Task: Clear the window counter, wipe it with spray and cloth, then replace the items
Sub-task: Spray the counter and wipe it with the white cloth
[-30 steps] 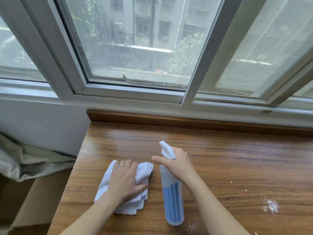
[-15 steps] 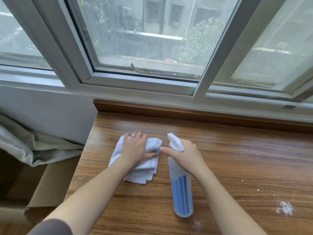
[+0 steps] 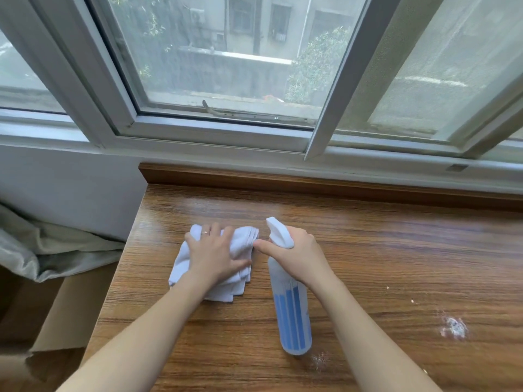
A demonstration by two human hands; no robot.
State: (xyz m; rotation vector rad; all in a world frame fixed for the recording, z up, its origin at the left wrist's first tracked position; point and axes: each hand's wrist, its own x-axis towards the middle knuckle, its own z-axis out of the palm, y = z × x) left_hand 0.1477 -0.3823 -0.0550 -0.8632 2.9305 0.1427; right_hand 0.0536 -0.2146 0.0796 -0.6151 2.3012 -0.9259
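Observation:
My left hand [image 3: 215,253] presses flat on a folded white cloth [image 3: 243,236] near the left end of the wooden window counter [image 3: 396,250]. Just to its right, my right hand [image 3: 297,254] grips the neck of a white spray bottle with blue stripes [image 3: 293,321], index finger stretched out along the trigger. The bottle's nozzle [image 3: 276,227] points away from me toward the window. A faint wet sheen lies on the wood beyond the cloth.
White powdery spots [image 3: 454,327] and small crumbs lie on the counter at the right. A raised wooden lip [image 3: 311,182] backs the counter under the window frame. To the left, below the counter edge, are a cardboard box [image 3: 65,315] and grey fabric [image 3: 42,247].
My left hand has slid the cloth away from me, toward the window, beside the bottle's nozzle. My right hand keeps its hold on the bottle in about the same spot.

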